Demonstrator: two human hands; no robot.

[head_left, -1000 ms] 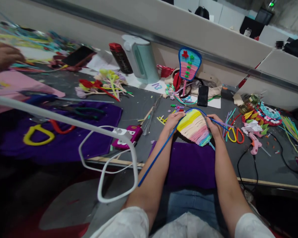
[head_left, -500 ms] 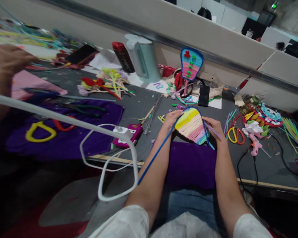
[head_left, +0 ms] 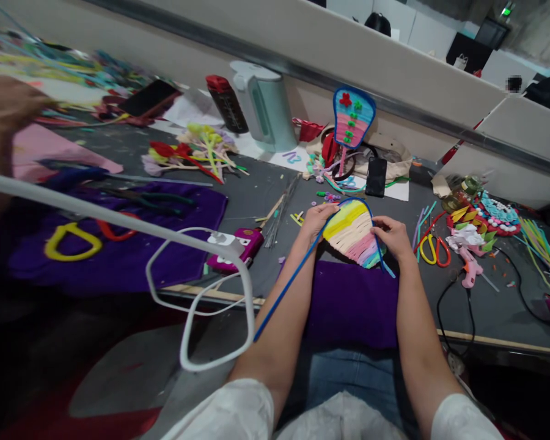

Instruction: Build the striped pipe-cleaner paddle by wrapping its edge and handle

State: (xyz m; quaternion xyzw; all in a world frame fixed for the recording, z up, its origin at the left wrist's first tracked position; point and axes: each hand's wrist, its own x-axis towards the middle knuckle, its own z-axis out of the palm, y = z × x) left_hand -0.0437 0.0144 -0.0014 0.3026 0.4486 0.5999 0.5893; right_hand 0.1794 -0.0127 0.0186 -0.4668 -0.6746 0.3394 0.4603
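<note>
A dark grey surface with a pale front edge. Left: a purple cloth, with a magenta box just beside it. Behind: a bundle of red and yellow stems. Right: scissors, a pink glue gun, a jar. Far right: loose coloured strips.

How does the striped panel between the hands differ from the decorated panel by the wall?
Colour: the held panel has yellow, cream, pink and bluish bands; the wall-side panel is mainly blue and pink.
Ornament: the held panel shows none; the wall-side panel bears a red flower and green pieces.
Edge: the held panel's blue strip trails a loose end; the wall-side panel's blue edging looks closed.
Both narrow toward one end.
</note>
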